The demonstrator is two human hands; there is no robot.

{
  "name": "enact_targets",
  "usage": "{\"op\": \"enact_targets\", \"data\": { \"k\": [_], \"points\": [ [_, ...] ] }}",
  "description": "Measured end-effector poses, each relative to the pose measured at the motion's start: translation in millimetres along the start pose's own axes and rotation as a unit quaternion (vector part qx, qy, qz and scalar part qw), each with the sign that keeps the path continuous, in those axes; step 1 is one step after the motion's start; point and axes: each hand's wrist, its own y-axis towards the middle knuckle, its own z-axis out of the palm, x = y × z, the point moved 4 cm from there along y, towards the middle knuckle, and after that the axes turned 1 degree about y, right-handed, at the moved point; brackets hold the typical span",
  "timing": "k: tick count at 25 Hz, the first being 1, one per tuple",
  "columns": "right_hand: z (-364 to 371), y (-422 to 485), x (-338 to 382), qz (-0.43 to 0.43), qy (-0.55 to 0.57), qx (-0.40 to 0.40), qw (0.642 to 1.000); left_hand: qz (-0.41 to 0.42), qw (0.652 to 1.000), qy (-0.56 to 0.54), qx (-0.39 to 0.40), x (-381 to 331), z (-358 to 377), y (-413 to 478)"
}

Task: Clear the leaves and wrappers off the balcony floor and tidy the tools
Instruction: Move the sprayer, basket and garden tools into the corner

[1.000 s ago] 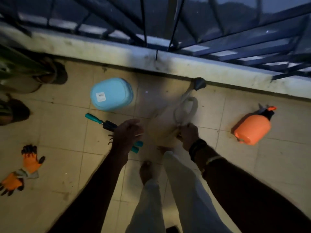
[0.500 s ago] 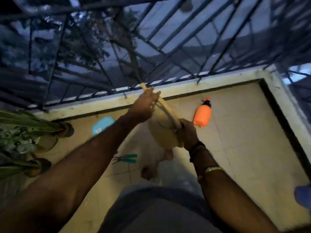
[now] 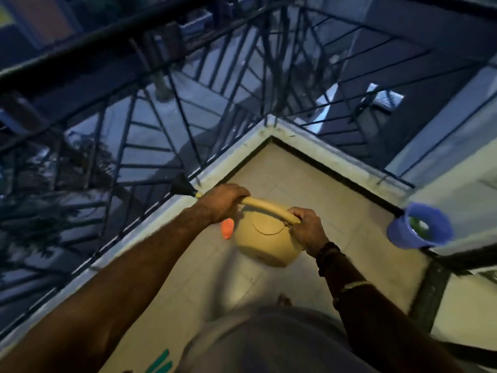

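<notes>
Found the watering can [image 3: 266,246] held in the air, clear of the floor tiles [image 3: 336,195] beneath it. Noted the left hand [image 3: 223,203] curled around the front end of the can's arched handle, where the spout begins. Noted the right hand [image 3: 306,227] wrapped tight on the rear end, just above the can's body. Judged the two-handed hold a carrying grip: keeps the can level and stops the long spout swinging.

Observed the black rose [image 3: 181,185] at the spout tip, left of the can and pointing toward the railing [image 3: 161,125]. Recorded an orange sprayer [image 3: 227,230] on the floor just left of the can, partly hidden under the left hand. Saw a blue pot [image 3: 419,227] well to the right of the can, perched on a ledge. Spotted teal tool handles [image 3: 161,360] far below the can, at the lower edge of view.

Could not make out leaves or wrappers in the dim light. Assessed the step as tidying the tools, with no resting place for the can evident.
</notes>
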Motion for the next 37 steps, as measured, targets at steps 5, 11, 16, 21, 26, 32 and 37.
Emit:
{"op": "enact_targets", "data": {
  "k": [5, 11, 16, 21, 26, 32, 37],
  "points": [
    [-111, 52, -44, 0.006, -0.008, -0.077, 0.997, 0.050, 0.998, -0.008, -0.030, -64, -1, 140],
    [-193, 147, -88, 0.050, -0.061, -0.136, 0.988, 0.135, 0.990, 0.029, 0.018, -118, 18, 312],
    [-240, 244, -125, 0.156, -0.106, -0.129, 0.974, 0.199, 0.978, 0.035, 0.049, -136, 51, 444],
    [-257, 360, -196, 0.231, -0.118, -0.163, 0.952, 0.249, 0.964, 0.035, 0.088, -119, 124, 586],
    [-231, 470, -310, 0.267, -0.097, -0.147, 0.947, 0.252, 0.957, 0.054, 0.136, -86, 243, 695],
    [-207, 581, -448, 0.268, -0.110, -0.126, 0.949, 0.233, 0.958, 0.086, 0.144, -63, 381, 788],
    [-214, 634, -513, 0.261, -0.106, -0.114, 0.953, 0.210, 0.966, 0.099, 0.112, -64, 437, 842]
  ]
}}
